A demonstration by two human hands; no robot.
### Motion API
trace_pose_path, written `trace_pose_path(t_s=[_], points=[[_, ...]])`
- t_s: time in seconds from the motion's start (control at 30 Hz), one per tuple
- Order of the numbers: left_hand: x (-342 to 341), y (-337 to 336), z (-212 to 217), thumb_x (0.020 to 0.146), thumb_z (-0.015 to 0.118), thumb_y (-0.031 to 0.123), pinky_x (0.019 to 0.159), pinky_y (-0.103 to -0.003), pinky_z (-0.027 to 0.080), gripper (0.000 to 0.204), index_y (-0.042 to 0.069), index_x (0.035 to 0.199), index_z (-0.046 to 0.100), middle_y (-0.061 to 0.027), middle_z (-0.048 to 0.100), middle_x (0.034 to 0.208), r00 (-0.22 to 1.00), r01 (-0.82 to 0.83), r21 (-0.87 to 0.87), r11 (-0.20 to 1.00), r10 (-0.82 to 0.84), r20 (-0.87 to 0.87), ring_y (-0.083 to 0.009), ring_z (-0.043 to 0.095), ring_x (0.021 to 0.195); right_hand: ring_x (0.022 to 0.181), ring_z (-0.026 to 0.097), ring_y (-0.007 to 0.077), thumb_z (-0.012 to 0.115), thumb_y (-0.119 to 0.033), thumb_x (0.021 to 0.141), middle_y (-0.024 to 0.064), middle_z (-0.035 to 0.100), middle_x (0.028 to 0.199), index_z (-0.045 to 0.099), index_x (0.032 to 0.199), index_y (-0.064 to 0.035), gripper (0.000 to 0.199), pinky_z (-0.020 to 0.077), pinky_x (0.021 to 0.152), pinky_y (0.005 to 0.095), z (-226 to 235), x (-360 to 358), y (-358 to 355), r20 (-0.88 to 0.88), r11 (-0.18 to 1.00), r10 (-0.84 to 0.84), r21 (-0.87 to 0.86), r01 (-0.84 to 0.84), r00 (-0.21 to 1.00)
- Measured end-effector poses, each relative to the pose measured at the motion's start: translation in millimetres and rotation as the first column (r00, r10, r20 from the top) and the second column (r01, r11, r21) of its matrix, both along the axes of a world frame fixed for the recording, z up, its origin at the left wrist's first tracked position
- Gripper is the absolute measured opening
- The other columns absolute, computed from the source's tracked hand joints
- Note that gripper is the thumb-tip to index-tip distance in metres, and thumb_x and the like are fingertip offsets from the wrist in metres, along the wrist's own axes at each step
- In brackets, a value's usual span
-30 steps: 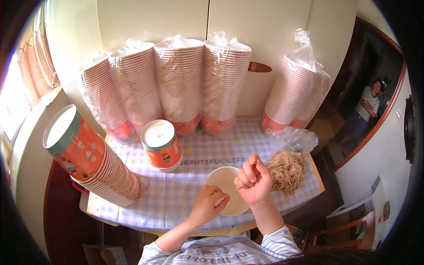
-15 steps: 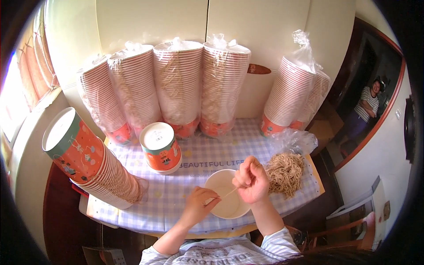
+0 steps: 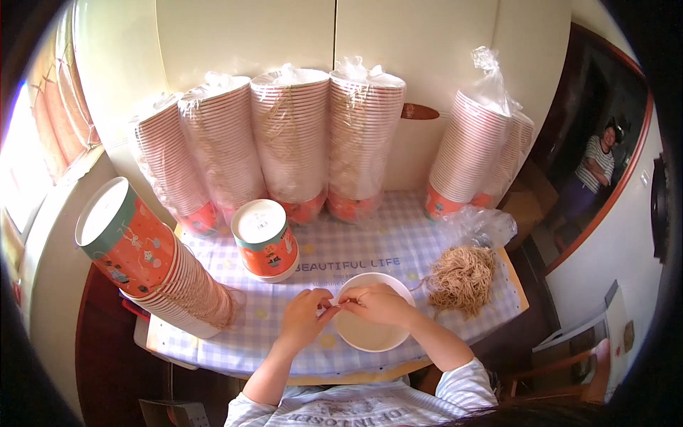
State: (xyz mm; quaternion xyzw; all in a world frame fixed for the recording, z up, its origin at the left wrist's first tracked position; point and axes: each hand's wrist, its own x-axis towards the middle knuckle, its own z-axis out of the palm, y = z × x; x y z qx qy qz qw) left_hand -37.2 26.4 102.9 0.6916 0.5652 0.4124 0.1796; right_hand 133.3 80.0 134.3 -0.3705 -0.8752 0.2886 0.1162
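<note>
My left hand [image 3: 306,313] and my right hand [image 3: 380,304] meet fingertip to fingertip at the left rim of a white paper tub [image 3: 375,337], which stands upright with its open top facing up. Both hands are closed in a pinch on a thin pale strand of string [image 3: 337,304]; the fingers hide most of it. Right of the tub lies a tangled heap of tan string [image 3: 462,281]. An orange paper tub [image 3: 267,242] with a green band stands upside down beyond my left hand.
A tall nested stack of orange tubs [image 3: 146,245] leans at the left, wound with tan string. Several bagged tub stacks [image 3: 290,135] line the back, and more [image 3: 469,146] stand at the right. Crumpled clear plastic [image 3: 478,226] lies behind the string. A person [image 3: 596,167] stands in the doorway.
My right hand has come down and left from above the tub, its fingertips now against my left hand's. The strand stretched between the hands before is now mostly hidden.
</note>
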Motion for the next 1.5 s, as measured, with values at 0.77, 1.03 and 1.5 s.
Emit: trace_pose_path(t_s=[0.77,1.03,1.5], points=[[10.6,29.9,-78.1,0.088,0.045,0.01,0.073,-0.024,0.044,0.021,0.0,0.102,0.057,-0.0078,0.063,0.089,0.834,0.198,-0.183,0.963,-0.068,0.547,-0.0105,0.056,0.082,0.08,0.06,0.0253,0.053,-0.026,0.076,0.0075,0.063,0.082,0.065,0.083,-0.0144,0.018,0.0465,0.07,0.0372,-32.4,4.8,16.3,0.068,0.975,-0.21,0.095,0.203,0.975],[10.4,29.0,-79.7,0.088,0.045,0.009,0.074,-0.024,0.044,0.021,0.0,0.102,0.057,-0.0076,0.062,0.089,0.828,0.2,-0.207,0.958,-0.052,0.559,-0.0104,0.056,0.082,0.075,0.06,0.0267,0.052,-0.024,0.075,0.0073,0.063,0.079,0.063,0.079,-0.013,0.016,0.0469,0.066,0.0387,-32.7,4.4,16.3,0.055,0.967,-0.23,0.125,0.222,0.972],[10.1,27.5,-75.6,0.087,0.046,0.008,0.072,-0.024,0.045,0.022,0.0,0.103,0.057,-0.0076,0.062,0.09,0.819,0.217,-0.222,0.951,-0.054,0.571,-0.0101,0.056,0.081,0.072,0.06,0.0267,0.053,-0.025,0.075,0.008,0.062,0.074,0.061,0.077,-0.0133,0.015,0.0464,0.065,0.0382,-38.8,4.5,18.3,0.042,0.967,-0.229,0.125,0.222,0.972]])
